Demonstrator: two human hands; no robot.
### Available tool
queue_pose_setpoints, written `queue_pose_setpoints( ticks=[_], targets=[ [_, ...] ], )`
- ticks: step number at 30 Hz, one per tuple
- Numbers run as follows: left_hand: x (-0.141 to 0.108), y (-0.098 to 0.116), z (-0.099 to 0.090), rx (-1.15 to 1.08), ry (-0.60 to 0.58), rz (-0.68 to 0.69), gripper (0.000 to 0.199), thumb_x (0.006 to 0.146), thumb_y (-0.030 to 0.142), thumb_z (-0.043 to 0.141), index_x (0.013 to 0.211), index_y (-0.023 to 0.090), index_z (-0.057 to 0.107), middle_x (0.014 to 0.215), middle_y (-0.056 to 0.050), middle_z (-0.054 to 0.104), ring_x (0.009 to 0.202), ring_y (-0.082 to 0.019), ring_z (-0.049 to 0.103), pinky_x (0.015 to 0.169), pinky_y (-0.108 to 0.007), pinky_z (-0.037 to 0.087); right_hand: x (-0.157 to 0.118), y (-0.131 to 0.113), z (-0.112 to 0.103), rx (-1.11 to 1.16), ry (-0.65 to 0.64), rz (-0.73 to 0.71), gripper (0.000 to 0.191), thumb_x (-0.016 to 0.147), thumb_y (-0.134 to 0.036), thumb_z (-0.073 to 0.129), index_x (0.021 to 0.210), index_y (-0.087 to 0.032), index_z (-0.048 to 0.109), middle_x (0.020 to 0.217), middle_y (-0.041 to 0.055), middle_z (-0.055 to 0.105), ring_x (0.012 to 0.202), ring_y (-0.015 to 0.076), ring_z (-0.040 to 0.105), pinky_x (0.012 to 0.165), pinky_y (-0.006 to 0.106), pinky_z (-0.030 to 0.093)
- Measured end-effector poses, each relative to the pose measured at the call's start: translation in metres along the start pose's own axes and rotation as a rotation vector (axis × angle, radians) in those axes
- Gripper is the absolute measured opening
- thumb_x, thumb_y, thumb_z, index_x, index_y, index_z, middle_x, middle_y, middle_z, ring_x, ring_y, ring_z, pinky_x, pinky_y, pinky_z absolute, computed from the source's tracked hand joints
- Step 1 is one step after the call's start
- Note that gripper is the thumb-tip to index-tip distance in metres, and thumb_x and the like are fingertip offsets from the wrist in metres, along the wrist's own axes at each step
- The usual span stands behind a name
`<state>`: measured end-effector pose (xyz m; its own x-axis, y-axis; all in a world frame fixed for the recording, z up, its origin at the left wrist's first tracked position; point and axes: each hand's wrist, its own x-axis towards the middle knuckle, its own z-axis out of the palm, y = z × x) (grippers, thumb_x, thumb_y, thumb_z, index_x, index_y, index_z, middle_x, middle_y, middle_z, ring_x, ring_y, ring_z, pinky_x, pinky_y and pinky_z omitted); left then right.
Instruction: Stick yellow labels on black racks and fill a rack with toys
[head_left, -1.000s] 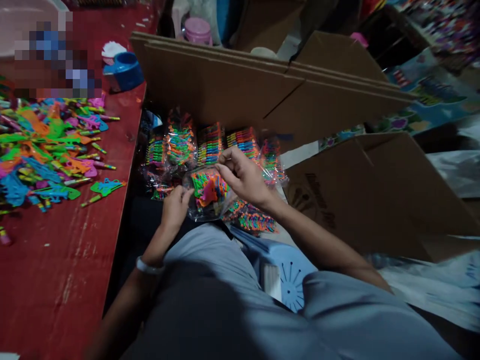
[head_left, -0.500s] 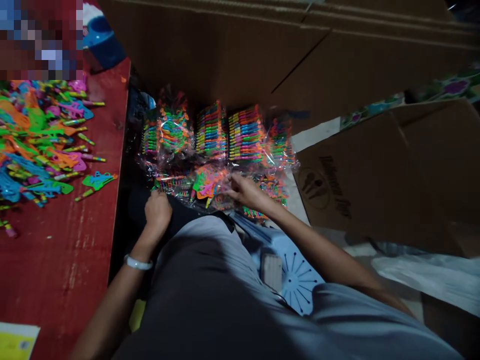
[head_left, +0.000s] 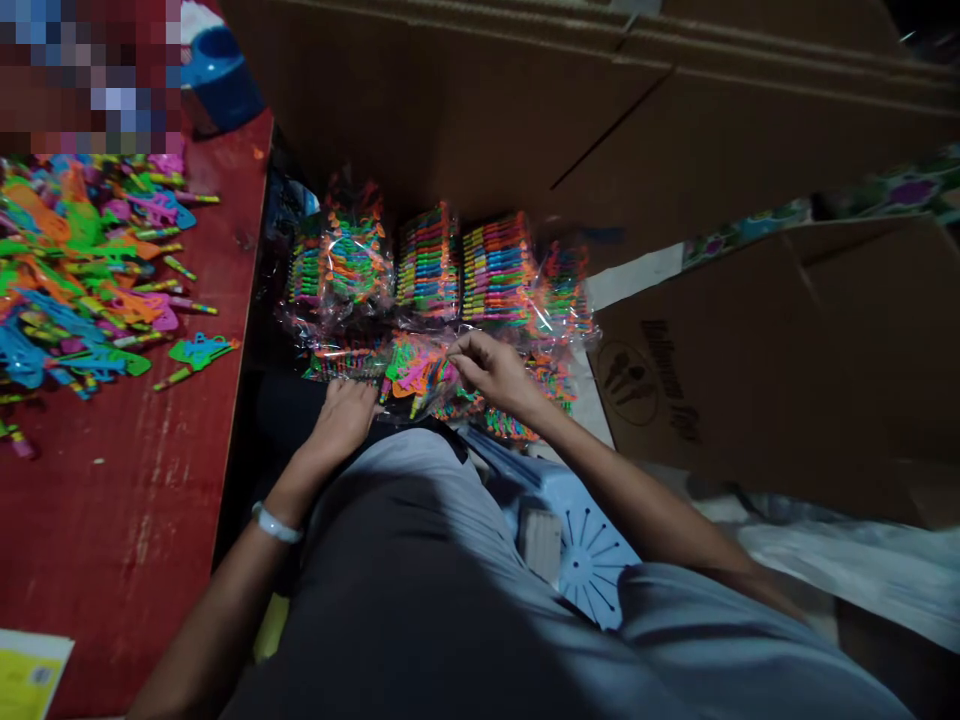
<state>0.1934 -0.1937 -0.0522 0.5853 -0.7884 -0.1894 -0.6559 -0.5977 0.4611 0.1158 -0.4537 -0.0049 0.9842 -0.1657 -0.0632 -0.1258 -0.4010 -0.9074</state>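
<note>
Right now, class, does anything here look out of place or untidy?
Mostly the loose toys: they sprawl in a tangled heap across the red table, while the bagged packs stand in neat rows.

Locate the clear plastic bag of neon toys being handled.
Head view, centre: the clear plastic bag of neon toys lies between the left hand and right hand, before upright packed bags.

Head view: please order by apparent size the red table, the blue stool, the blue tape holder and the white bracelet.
1. Red table, the largest by far.
2. Blue stool, partly hidden by legs.
3. Blue tape holder, farther from the camera, so its true size is unsure.
4. White bracelet on the left wrist.
</note>
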Motion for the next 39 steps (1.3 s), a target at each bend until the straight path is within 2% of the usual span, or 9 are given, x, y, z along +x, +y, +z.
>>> queue_pose_setpoints(
  ticks=[5, 10, 14, 17, 21, 25, 29, 33, 39],
  targets=[
    [-0.012, -0.002, -0.008, -0.18, -0.036, 0.157, 0.02, 0.097, 0.021, 0.057, 0.08, 0.021, 0.069, 0.082, -0.002, 0.071, 0.087, -0.019, 0.063, 0.089, -0.035, 0.046, 0.0, 0.008, 0.0, 0.059, 0.046, 0.034, 0.013, 0.09, -0.034, 0.055, 0.087, -0.021, 0.056, 0.069, -0.003, 0.054, 0.06, 0.0127, 0.05, 0.059, 0.026, 0.04],
    [-0.011, 0.009, -0.034, -0.271, 0.189, 0.158, 0.023, 0.103, 0.028, 0.05, 0.091, 0.02, 0.069, 0.092, -0.004, 0.071, 0.094, -0.02, 0.062, 0.091, -0.036, 0.045, 0.001, 0.005, -0.026, 0.046, 0.096, 0.02, 0.013, 0.093, -0.033, 0.055, 0.092, -0.02, 0.056, 0.073, -0.0039, 0.053, 0.056, 0.0104, 0.047, 0.055, 0.025, 0.04],
    [0.004, 0.042, -0.061, -0.343, 0.304, 0.361, 0.021, 0.104, 0.025, 0.051, 0.09, 0.02, 0.066, 0.087, -0.003, 0.069, 0.086, -0.017, 0.061, 0.083, -0.032, 0.046, -0.004, -0.003, -0.043, 0.029, -0.18, -0.039, 0.024, 0.094, -0.028, 0.059, 0.117, -0.02, 0.057, 0.071, -0.0062, 0.053, 0.058, 0.0106, 0.047, 0.059, 0.024, 0.041],
    [0.021, 0.078, -0.078, -0.33, 0.35, 0.503, 0.019, 0.104, 0.021, 0.049, 0.092, 0.019, 0.064, 0.088, -0.003, 0.068, 0.086, -0.017, 0.06, 0.08, -0.03, 0.046, -0.009, -0.003, -0.027, -0.061, -0.41, -0.089, 0.036, 0.091, -0.02, 0.062, 0.126, -0.021, 0.058, 0.075, -0.0047, 0.059, 0.064, 0.0121, 0.049, 0.066, 0.025, 0.045],
    [0.037, 0.102, -0.083, -0.268, 0.401, 0.623, 0.02, 0.102, 0.015, 0.048, 0.093, 0.019, 0.065, 0.09, -0.004, 0.068, 0.089, -0.018, 0.059, 0.082, -0.03, 0.047, -0.012, 0.009, 0.013, -0.192, -0.422, -0.036, 0.012, 0.082, -0.008, 0.059, 0.083, -0.019, 0.066, 0.077, 0.0004, 0.064, 0.075, 0.0156, 0.055, 0.075, 0.028, 0.048],
    [0.036, 0.077, -0.067, -0.326, 0.429, 0.504, 0.015, 0.101, 0.02, 0.056, 0.095, 0.019, 0.07, 0.089, -0.003, 0.07, 0.086, -0.017, 0.063, 0.079, -0.029, 0.048, -0.026, 0.016, -0.01, 0.031, -0.333, 0.109, 0.019, 0.081, -0.011, 0.051, 0.081, -0.018, 0.069, 0.073, 0.0001, 0.066, 0.071, 0.0141, 0.06, 0.07, 0.026, 0.049],
    [0.021, 0.037, -0.049, -0.475, 0.457, 0.204, 0.016, 0.097, 0.027, 0.062, 0.09, 0.021, 0.074, 0.088, -0.002, 0.072, 0.083, -0.016, 0.065, 0.078, -0.027, 0.05, -0.054, 0.013, -0.09, 0.288, -0.129, 0.358, 0.011, 0.076, -0.028, 0.062, 0.078, -0.019, 0.067, 0.052, -0.0059, 0.053, 0.049, 0.0106, 0.051, 0.051, 0.022, 0.044],
    [0.004, 0.01, -0.038, -0.528, 0.469, -0.032, 0.02, 0.091, 0.039, 0.064, 0.085, 0.023, 0.076, 0.088, -0.001, 0.074, 0.087, -0.017, 0.067, 0.083, -0.029, 0.051, -0.073, 0.02, -0.154, 0.321, 0.289, 0.409, 0.012, 0.064, -0.026, 0.071, 0.07, -0.019, 0.064, 0.048, -0.0059, 0.05, 0.044, 0.0081, 0.045, 0.051, 0.023, 0.048],
    [-0.018, -0.012, -0.025, -0.565, 0.523, -0.276, 0.028, 0.084, 0.048, 0.064, 0.084, 0.023, 0.075, 0.086, -0.002, 0.074, 0.086, -0.018, 0.067, 0.083, -0.03, 0.052, -0.068, 0.079, -0.171, 0.117, 0.722, 0.447, 0.016, 0.063, -0.032, 0.068, 0.066, -0.022, 0.056, 0.052, -0.0038, 0.05, 0.048, 0.0115, 0.05, 0.052, 0.026, 0.049]
  ],
)
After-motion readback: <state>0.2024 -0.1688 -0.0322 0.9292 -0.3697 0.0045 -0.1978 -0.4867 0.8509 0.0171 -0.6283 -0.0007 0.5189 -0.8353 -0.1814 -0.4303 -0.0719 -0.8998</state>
